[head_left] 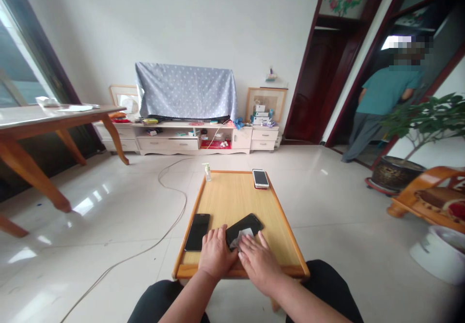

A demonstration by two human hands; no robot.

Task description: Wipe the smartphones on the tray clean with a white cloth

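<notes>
While left hand (217, 254), half-curled, holds near end of black phone (250, 222) at worktop (232, 194) near edge, right hand (260, 261), fingers outstretched, presses white tissue (245, 232) onto screen.

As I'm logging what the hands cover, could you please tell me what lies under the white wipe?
Under the white wipe is an angled black phone, its far end showing. The right hand rests on the wipe; the phone's surface beneath them is covered.

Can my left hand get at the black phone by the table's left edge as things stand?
Likely yes: the left phone lies uncovered right beside your left hand, though that hand seems busy steadying the other phone.
</notes>
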